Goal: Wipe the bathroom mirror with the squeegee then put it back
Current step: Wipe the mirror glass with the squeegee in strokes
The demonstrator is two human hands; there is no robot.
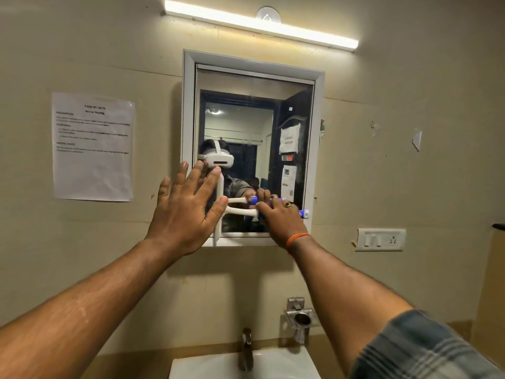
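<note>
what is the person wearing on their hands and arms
The left hand and its forearm are bare. The right hand wears a finger ring, an orange wrist band, and a blue-grey plaid sleeve pushed up the arm.

A lit tube light (261, 24) crosses the beige wall (410, 77), above a white sink (287, 362) and tap (246, 348).

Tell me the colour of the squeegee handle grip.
Blue, on the white plastic squeegee; the right hand covers most of it. Head view.
</note>
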